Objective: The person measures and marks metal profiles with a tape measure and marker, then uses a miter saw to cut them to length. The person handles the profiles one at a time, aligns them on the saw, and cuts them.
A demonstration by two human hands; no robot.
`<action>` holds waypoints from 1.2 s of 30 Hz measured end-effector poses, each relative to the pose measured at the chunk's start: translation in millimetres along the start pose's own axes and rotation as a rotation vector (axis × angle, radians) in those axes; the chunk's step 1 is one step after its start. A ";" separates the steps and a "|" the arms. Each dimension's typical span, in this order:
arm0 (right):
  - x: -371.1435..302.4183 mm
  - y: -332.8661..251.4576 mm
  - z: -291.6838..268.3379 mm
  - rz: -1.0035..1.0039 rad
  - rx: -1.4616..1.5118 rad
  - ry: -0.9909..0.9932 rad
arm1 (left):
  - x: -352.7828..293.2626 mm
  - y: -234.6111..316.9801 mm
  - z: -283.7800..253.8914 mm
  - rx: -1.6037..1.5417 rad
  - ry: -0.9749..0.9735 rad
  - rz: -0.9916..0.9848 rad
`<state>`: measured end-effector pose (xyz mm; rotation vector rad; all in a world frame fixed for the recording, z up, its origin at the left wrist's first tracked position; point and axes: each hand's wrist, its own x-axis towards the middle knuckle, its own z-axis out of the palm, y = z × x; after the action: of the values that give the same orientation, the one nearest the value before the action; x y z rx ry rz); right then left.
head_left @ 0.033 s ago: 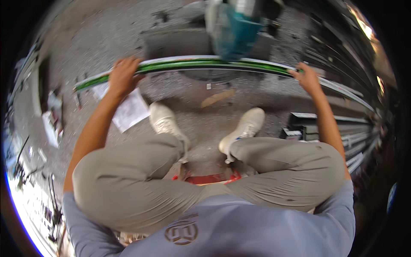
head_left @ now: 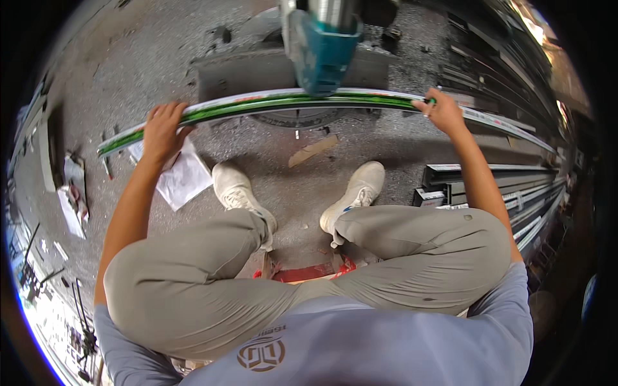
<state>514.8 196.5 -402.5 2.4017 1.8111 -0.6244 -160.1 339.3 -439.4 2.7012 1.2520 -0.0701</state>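
Note:
A long thin profile bar (head_left: pixel 270 101), with green and white film along its length, lies across the dark base of a mitre saw. My left hand (head_left: pixel 165 130) is wrapped over the bar near its left end, thumb on the near side. Toward the other side, my right hand (head_left: pixel 444 113) grips the same bar with bent fingers; a small green bit shows at its fingertips, too small to name. Between my hands, the teal saw head (head_left: pixel 323 61) hangs over the bar and hides part of its far edge. Whether the head touches the bar, I cannot tell.
Dark and silver profile bars (head_left: pixel 489 170) are stacked at right, with more (head_left: pixel 489 64) at far right. White paper sheets (head_left: pixel 185 177) and a tan strip (head_left: pixel 313 150) lie on the speckled floor near my shoes (head_left: pixel 235 186). Something red (head_left: pixel 302 273) shows beneath me.
The whole view has shifted slightly, so the saw and bar appear further left. The saw head has moved a little left against its base. Both hands keep their hold on the bar.

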 end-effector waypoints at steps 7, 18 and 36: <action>-17.8 -52.6 16.3 -0.043 -0.032 0.006 | -61.8 -94.7 -9.0 0.162 -0.123 -0.147; -29.0 -71.3 29.1 -0.036 -0.053 0.001 | -27.1 -11.2 1.1 0.048 -0.095 0.012; -29.4 -84.5 31.9 -0.048 0.003 0.000 | -10.6 15.3 -84.1 -0.002 -0.398 0.020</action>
<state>420.5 186.1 -405.5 2.3665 1.8749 -0.6321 -157.5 335.6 -353.5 2.5241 1.0986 -0.5716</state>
